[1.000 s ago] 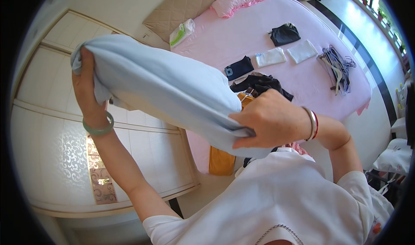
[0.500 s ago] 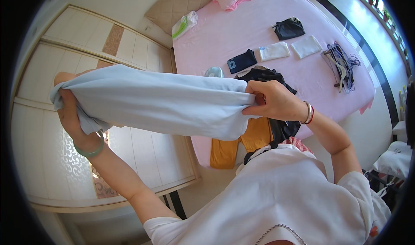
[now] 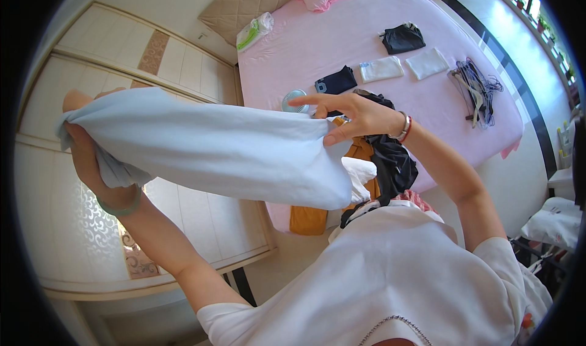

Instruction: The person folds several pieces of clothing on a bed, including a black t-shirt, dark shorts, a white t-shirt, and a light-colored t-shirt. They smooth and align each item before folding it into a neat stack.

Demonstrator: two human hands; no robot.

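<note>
A light blue garment (image 3: 213, 147), folded lengthwise and creased, is stretched in the air between my arms. My left hand (image 3: 91, 157) grips its bunched end, with fingers partly covered by the fabric. At the other end my right hand (image 3: 354, 117) has its thumb and index finger spread apart. The thumb is close to the upper edge of the cloth; whether it touches cannot be told. A white piece of cloth (image 3: 361, 178) shows beside the garment's right end. Which item it belongs to is unclear.
Folded white cloths (image 3: 382, 69), dark folded clothes (image 3: 403, 38) and a bundle of hangers (image 3: 479, 93) lie on the pink bed (image 3: 287, 59). Closer are a small round fan (image 3: 294, 100), a black garment (image 3: 394, 166) and mustard trousers (image 3: 308, 220). A cream wardrobe (image 3: 201, 218) stands left.
My right hand has opened from its pinch on the garment and shifted up and left. The garment's right end has dropped slightly, and the white cloth has come into view. My left hand keeps its grip.
</note>
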